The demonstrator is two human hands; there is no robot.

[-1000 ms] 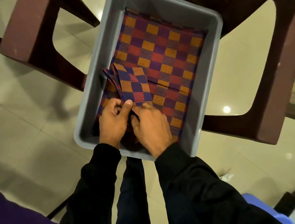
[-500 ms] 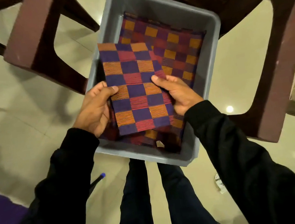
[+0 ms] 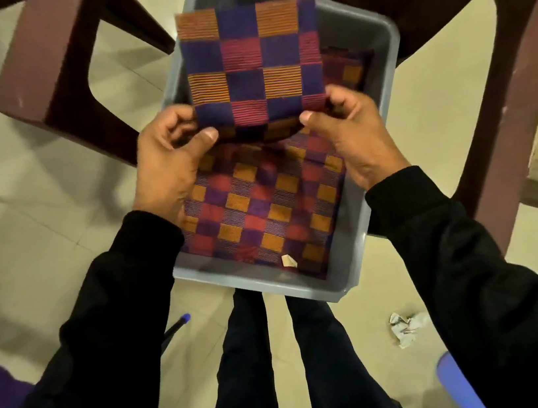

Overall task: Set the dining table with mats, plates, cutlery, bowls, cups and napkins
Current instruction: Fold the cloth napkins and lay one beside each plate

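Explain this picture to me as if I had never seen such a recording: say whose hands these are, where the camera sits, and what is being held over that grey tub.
There is no machine here. A person wears a wide-angle camera on the head, looking down, so you see their own black sleeves, legs and two bare hands. The left hand and the right hand each pinch a lower corner of a folded checked cloth, purple with orange and red striped squares, probably a mat or napkin for the table. It is lifted above a grey plastic tub. More checked cloth lies inside the tub, with a small pale scrap on it. The tub sits among dark brown chair parts. A crumpled bit of paper lies on the pale tiled floor.
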